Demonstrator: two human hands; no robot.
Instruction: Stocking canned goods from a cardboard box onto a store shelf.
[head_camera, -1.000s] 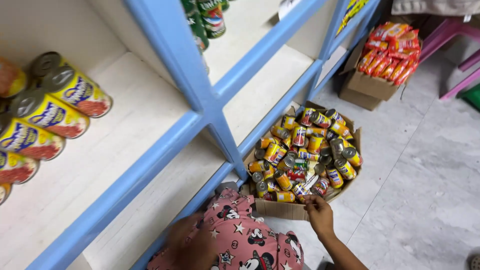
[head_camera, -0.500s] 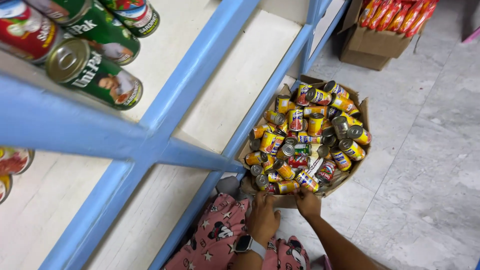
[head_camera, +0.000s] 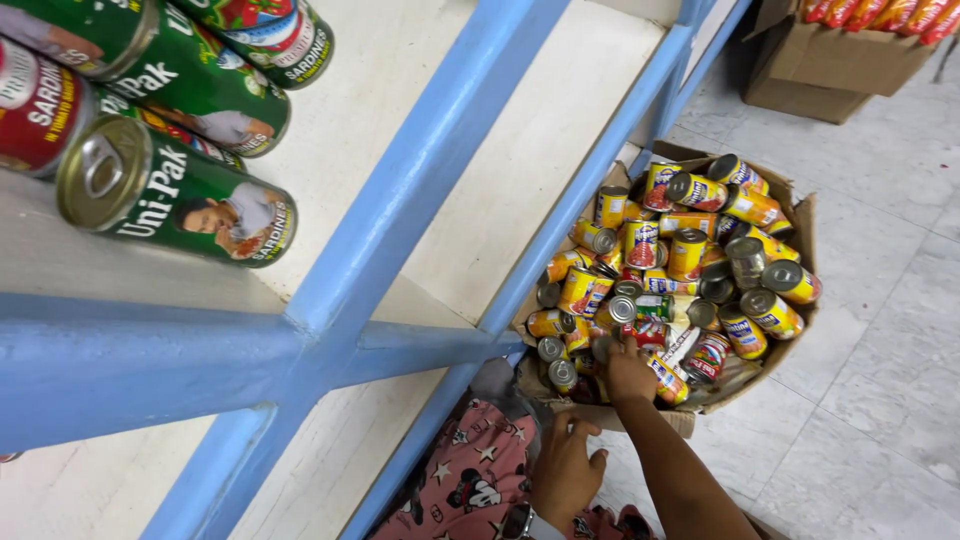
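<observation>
Right hand (head_camera: 628, 372) reaching into carton of cans (head_camera: 668, 270); left hand (head_camera: 563, 470) bracing at its near edge.

Fingers curl down onto a can at the carton's near side; whether the grip is closed cannot be told. Take one can by its side wall and lift straight up, clear of neighbours. The right forearm extends forward and down. The left hand lies open, fingers spread, beside the carton, which sits on the tiled floor (head_camera: 880, 400) against the blue shelf frame (head_camera: 420, 190).

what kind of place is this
Probably a small grocery shop or its stockroom: blue-framed white shelves hold green tinned-fish cans, and an open cardboard box of yellow and red cans sits on the tiled floor.
</observation>
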